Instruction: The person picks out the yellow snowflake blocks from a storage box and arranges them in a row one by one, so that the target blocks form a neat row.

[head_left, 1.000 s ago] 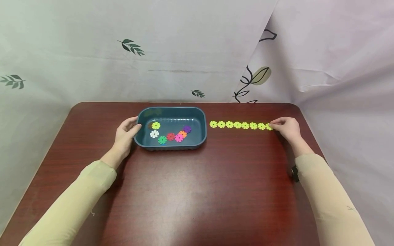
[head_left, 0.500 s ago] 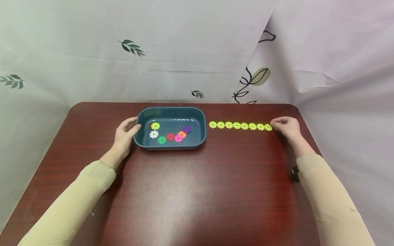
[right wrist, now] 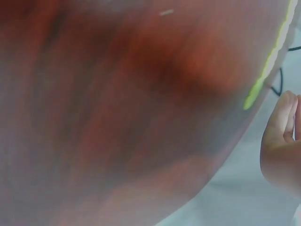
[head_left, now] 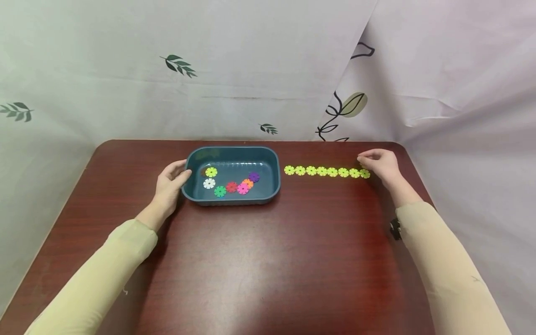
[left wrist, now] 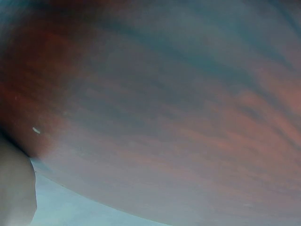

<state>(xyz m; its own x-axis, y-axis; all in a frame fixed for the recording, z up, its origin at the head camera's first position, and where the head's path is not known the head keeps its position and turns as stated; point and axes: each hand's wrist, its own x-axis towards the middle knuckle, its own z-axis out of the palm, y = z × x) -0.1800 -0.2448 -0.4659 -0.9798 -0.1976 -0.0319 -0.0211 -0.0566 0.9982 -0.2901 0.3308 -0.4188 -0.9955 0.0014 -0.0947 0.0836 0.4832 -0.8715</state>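
A dark blue-grey plastic basin [head_left: 232,201] sits on the table. My left hand [head_left: 169,184] grips its left end, thumb at the rim and fingers along the outer wall. Inside lie loose notched snowflake discs, among them a white one [head_left: 209,183], a green one [head_left: 220,191], a pink one [head_left: 243,188] and a yellow one [head_left: 211,172]. To the right of the basin runs a straight row of yellow snowflake discs [head_left: 321,171], edge to edge. My right hand [head_left: 381,165] hovers just behind the row's right end, fingertips close together, with no disc visible in them.
The dark red-brown wooden table [head_left: 268,260] has rounded back corners. A pale cloth [head_left: 234,60] with leaf prints hangs behind it and along the sides. A dark object [head_left: 395,229] shows at the right wrist.
My right hand has let go of the last yellow disc and moved slightly back and left, off the row. The left hand and the basin stay in place.
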